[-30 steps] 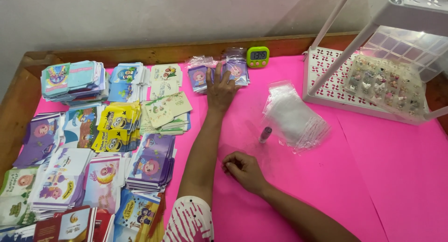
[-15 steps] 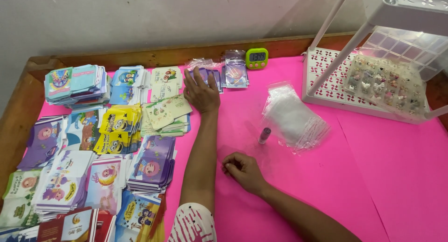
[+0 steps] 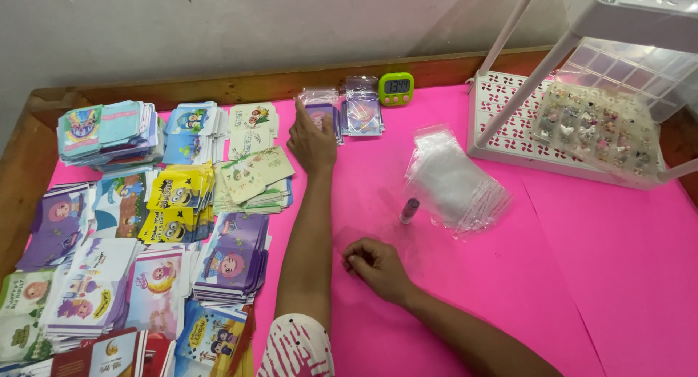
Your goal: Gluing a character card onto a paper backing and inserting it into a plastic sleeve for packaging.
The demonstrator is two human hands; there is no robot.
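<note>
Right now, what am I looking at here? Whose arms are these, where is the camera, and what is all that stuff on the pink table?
There is no machine: a person wears a camera on the head, looking down at their own two arms. The left hand reaches forward, a finger touching small wrapped packets near a green digital timer. The right hand rests curled on the pink table; whether it holds anything, I cannot tell. On the left lie stacks of colourful cartoon cards. In the middle sit a pile of clear plastic bags and a small tube. A white rack with a tray of tiny trinkets stands at right.
</note>
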